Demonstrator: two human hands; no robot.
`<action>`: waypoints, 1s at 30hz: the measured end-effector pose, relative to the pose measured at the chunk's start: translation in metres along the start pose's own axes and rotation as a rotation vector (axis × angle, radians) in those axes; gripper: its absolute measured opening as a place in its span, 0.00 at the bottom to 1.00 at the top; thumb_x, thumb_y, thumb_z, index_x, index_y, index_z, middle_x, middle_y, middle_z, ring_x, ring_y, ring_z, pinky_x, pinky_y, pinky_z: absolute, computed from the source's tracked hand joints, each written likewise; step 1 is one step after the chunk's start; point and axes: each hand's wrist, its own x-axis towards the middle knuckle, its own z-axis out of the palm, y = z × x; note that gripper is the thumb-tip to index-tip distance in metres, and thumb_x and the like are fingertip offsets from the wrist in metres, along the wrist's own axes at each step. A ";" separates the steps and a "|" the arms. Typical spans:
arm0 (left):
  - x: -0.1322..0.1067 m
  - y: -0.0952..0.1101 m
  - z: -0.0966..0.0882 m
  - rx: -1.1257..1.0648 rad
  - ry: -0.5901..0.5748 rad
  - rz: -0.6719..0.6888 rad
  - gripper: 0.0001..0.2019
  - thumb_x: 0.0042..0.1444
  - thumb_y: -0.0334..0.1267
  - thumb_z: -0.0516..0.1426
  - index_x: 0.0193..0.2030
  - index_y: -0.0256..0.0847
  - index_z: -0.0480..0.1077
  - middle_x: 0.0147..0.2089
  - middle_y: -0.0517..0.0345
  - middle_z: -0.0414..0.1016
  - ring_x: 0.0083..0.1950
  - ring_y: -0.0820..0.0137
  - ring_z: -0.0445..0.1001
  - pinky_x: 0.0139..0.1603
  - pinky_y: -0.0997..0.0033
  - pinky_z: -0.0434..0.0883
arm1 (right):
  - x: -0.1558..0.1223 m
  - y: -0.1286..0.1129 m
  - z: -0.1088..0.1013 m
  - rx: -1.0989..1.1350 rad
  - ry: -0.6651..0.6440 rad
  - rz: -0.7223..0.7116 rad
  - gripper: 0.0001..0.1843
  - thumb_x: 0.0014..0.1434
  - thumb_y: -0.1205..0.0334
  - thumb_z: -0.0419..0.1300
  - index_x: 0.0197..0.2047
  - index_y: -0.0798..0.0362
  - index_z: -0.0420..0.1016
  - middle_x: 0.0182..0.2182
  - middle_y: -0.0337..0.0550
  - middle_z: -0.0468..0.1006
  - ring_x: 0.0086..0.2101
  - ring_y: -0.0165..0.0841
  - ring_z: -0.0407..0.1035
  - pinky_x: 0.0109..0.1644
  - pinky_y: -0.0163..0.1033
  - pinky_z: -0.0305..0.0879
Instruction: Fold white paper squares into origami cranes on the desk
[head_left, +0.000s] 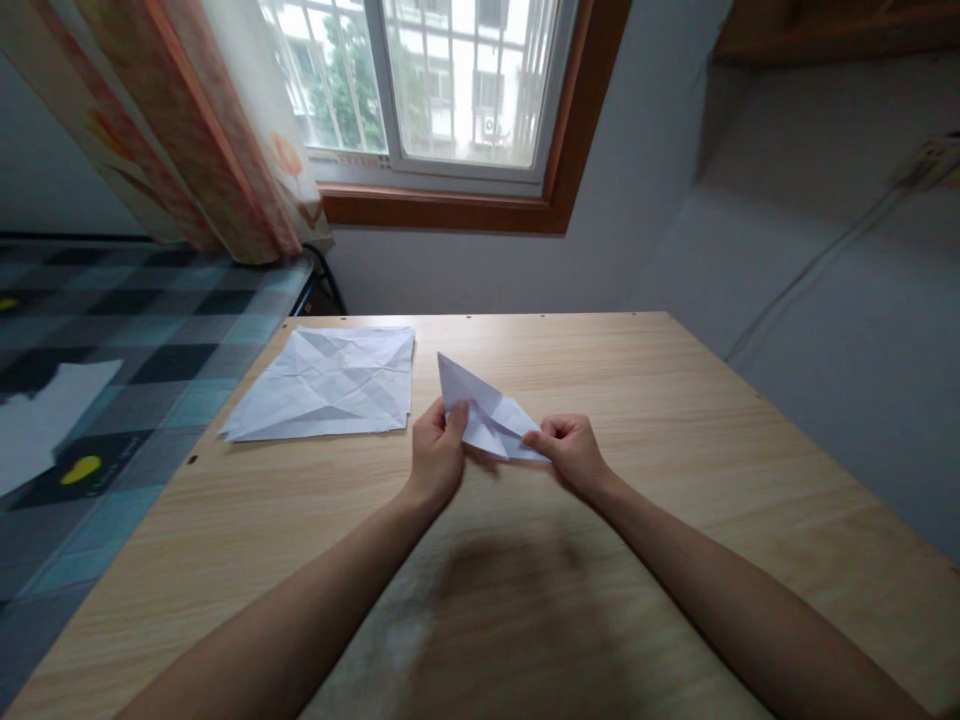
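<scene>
A folded piece of white paper (484, 408), triangular with a point aimed up and to the left, is held just above the wooden table (675, 420). My left hand (437, 452) pinches its left edge with thumb and fingers closed. My right hand (570, 450) pinches its lower right corner, fingers curled. Both forearms reach in from the bottom of the view.
A creased, unfolded sheet of white paper (326, 384) lies flat on the table to the left of my hands. A bed with a checked cover (112, 330) runs along the table's left edge. A window and curtain (225, 130) are behind; a grey wall stands to the right.
</scene>
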 end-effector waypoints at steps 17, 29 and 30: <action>-0.002 0.002 0.001 -0.079 -0.072 -0.090 0.24 0.46 0.59 0.64 0.36 0.38 0.73 0.29 0.60 0.72 0.27 0.73 0.65 0.27 0.74 0.62 | 0.007 -0.005 -0.016 -0.314 0.435 -0.180 0.17 0.56 0.45 0.63 0.30 0.52 0.73 0.26 0.40 0.74 0.30 0.36 0.68 0.37 0.41 0.65; -0.003 -0.011 0.003 0.279 -0.014 0.207 0.32 0.47 0.33 0.62 0.61 0.42 0.62 0.50 0.50 0.73 0.42 0.66 0.73 0.40 0.66 0.72 | 0.032 -0.005 -0.046 -0.132 0.450 -0.045 0.16 0.49 0.49 0.68 0.30 0.52 0.71 0.13 0.29 0.65 0.14 0.27 0.57 0.18 0.33 0.51; -0.005 -0.009 0.002 0.369 0.011 0.291 0.37 0.46 0.32 0.62 0.65 0.43 0.59 0.56 0.47 0.70 0.48 0.63 0.73 0.46 0.62 0.72 | 0.032 -0.006 -0.047 -0.183 0.460 -0.050 0.15 0.49 0.50 0.67 0.30 0.52 0.71 0.14 0.30 0.65 0.15 0.27 0.57 0.19 0.33 0.52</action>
